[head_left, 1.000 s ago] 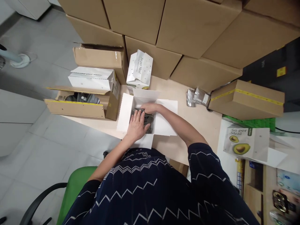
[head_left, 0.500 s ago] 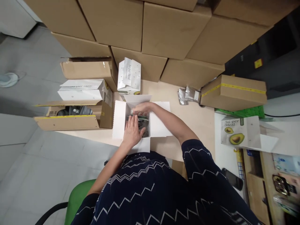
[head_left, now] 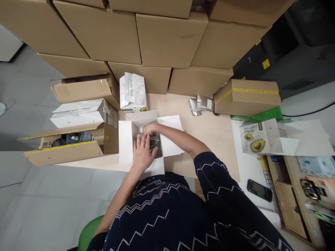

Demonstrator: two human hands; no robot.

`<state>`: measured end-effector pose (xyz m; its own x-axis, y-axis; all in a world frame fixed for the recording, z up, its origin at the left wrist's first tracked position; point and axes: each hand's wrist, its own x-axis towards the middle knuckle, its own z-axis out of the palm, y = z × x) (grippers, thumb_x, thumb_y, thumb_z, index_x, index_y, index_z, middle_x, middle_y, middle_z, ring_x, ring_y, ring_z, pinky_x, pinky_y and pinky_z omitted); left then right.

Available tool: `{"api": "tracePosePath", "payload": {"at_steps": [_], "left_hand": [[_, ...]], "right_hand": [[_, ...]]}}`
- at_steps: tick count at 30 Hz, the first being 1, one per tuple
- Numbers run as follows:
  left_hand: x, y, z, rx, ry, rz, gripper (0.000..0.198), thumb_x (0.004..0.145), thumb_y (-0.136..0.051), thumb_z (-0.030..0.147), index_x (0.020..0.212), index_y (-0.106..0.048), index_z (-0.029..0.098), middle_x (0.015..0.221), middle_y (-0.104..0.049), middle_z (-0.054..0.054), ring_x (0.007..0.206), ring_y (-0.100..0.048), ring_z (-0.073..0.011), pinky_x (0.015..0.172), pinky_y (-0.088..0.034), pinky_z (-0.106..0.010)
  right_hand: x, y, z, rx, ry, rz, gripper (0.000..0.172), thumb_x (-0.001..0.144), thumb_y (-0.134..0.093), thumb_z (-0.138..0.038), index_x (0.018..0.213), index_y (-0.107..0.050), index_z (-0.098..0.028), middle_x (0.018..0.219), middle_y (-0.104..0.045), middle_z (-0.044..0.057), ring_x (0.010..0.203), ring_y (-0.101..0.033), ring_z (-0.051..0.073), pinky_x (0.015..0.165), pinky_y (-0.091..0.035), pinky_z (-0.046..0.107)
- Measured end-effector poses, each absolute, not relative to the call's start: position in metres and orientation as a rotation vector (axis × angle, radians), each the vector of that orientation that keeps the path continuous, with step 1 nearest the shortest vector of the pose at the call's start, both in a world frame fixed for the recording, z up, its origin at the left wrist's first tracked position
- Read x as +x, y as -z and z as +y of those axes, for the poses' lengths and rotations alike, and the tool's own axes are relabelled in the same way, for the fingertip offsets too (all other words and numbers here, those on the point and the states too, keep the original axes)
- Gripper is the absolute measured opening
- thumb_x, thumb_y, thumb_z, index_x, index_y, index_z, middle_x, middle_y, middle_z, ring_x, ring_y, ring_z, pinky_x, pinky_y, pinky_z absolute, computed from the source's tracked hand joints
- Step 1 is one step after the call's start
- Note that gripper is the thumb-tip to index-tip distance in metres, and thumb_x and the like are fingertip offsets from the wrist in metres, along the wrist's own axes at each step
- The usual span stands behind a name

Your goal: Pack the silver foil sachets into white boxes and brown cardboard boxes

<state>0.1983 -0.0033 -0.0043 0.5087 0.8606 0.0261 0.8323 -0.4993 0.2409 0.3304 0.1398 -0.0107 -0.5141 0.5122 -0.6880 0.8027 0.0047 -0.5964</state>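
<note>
An open white carton [head_left: 125, 139] with its flaps spread sits on the table near my body. Dark foil pouches [head_left: 155, 143] lie inside it. My left hand [head_left: 142, 155] rests flat on the pouches, fingers stretched out. My right hand [head_left: 150, 129] reaches in from the right to the carton's far side, fingers curled at the pouches' upper edge; what they grip is hidden.
Brown cartons [head_left: 167, 38] are stacked behind the wooden table [head_left: 217, 136]. An open brown box [head_left: 65, 150] with pouches and white Super Meal cartons [head_left: 132, 92] stand at left. Silver pouches [head_left: 200, 104], a taped box [head_left: 246, 96], a flat avocado-print carton [head_left: 258, 137] and a phone [head_left: 259, 190] lie at right.
The view has shifted, moving the scene left and down. Both hands stay inside the white carton; my right hand has drawn in a little toward the carton's far left corner.
</note>
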Motion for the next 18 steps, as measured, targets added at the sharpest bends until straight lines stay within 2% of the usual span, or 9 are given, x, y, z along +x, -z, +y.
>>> {"api": "tracePosePath", "payload": {"at_steps": [4,5,7,9,11,13,15,16,18], "left_hand": [[0.198,0.004,-0.004,2.561,-0.207,1.464,0.069,0.096,-0.044,0.053,0.151,-0.038,0.012,0.155,-0.041,-0.017,0.150,-0.021,-0.0399,0.116,-0.029,-0.060],[0.198,0.004,-0.004,2.563,-0.203,1.468,0.069,0.096,-0.044,0.053,0.150,-0.039,0.012,0.155,-0.042,-0.017,0.150,-0.021,-0.0401,0.116,-0.029,-0.060],[0.198,0.004,-0.004,2.564,-0.195,1.477,0.069,0.095,-0.044,0.054,0.150,-0.039,0.012,0.155,-0.041,-0.018,0.150,-0.021,-0.0403,0.116,-0.029,-0.060],[0.197,0.004,-0.004,2.566,-0.196,1.478,0.068,0.096,-0.043,0.054,0.150,-0.040,0.013,0.155,-0.041,-0.017,0.150,-0.020,-0.0403,0.116,-0.029,-0.059],[0.197,0.003,-0.005,2.572,-0.201,1.470,0.066,0.096,-0.042,0.053,0.148,-0.042,0.013,0.155,-0.041,-0.017,0.150,-0.020,-0.0403,0.116,-0.029,-0.059],[0.197,0.003,-0.005,2.580,-0.207,1.464,0.065,0.096,-0.042,0.053,0.148,-0.043,0.012,0.155,-0.042,-0.017,0.150,-0.021,-0.0406,0.116,-0.029,-0.059],[0.197,0.003,-0.005,2.584,-0.213,1.463,0.065,0.096,-0.043,0.053,0.147,-0.044,0.013,0.155,-0.042,-0.017,0.149,-0.022,-0.0404,0.116,-0.030,-0.059],[0.197,0.003,-0.004,2.583,-0.214,1.464,0.064,0.096,-0.044,0.052,0.148,-0.044,0.014,0.155,-0.042,-0.016,0.150,-0.021,-0.0401,0.116,-0.030,-0.059],[0.197,0.003,-0.004,2.579,-0.215,1.465,0.064,0.096,-0.045,0.052,0.148,-0.044,0.015,0.155,-0.042,-0.016,0.150,-0.021,-0.0397,0.116,-0.030,-0.059]], "right_hand": [[0.348,-0.026,0.124,1.388,1.289,2.290,0.013,0.083,-0.059,-0.006,0.083,-0.072,-0.006,0.082,-0.072,0.011,0.081,-0.064,0.018,0.074,-0.050,0.026],[0.361,-0.039,0.117,1.386,1.373,2.409,0.017,0.089,-0.056,-0.011,0.093,-0.072,-0.007,0.093,-0.074,0.012,0.085,-0.064,0.017,0.077,-0.050,0.026],[0.397,-0.061,0.102,1.345,1.835,2.479,0.029,0.098,-0.050,-0.027,0.113,-0.069,-0.012,0.107,-0.073,0.011,0.088,-0.067,0.014,0.079,-0.051,0.024],[0.445,-0.072,0.092,1.404,2.230,2.368,0.041,0.095,-0.055,-0.046,0.118,-0.067,-0.014,0.101,-0.074,0.011,0.083,-0.069,0.014,0.076,-0.054,0.025],[0.495,-0.063,0.090,1.927,2.393,2.240,0.052,0.092,-0.055,-0.058,0.116,-0.065,-0.013,0.092,-0.074,0.011,0.077,-0.070,0.015,0.073,-0.056,0.028],[0.544,-0.038,0.097,2.778,2.122,1.974,0.054,0.092,-0.052,-0.060,0.119,-0.062,-0.015,0.095,-0.073,0.012,0.077,-0.070,0.016,0.074,-0.057,0.030],[0.586,-0.003,0.107,3.406,1.328,1.480,0.049,0.096,-0.048,-0.050,0.125,-0.060,-0.012,0.109,-0.071,0.016,0.094,-0.069,0.019,0.086,-0.056,0.034],[0.604,0.014,0.111,3.418,0.985,1.302,0.050,0.095,-0.050,-0.045,0.131,-0.057,-0.010,0.123,-0.066,0.019,0.112,-0.064,0.023,0.097,-0.051,0.038],[0.632,0.043,0.116,3.243,0.664,1.062,0.068,0.093,-0.053,-0.043,0.150,-0.039,-0.009,0.154,-0.038,0.023,0.142,-0.037,0.032,0.114,-0.035,0.048]]}}
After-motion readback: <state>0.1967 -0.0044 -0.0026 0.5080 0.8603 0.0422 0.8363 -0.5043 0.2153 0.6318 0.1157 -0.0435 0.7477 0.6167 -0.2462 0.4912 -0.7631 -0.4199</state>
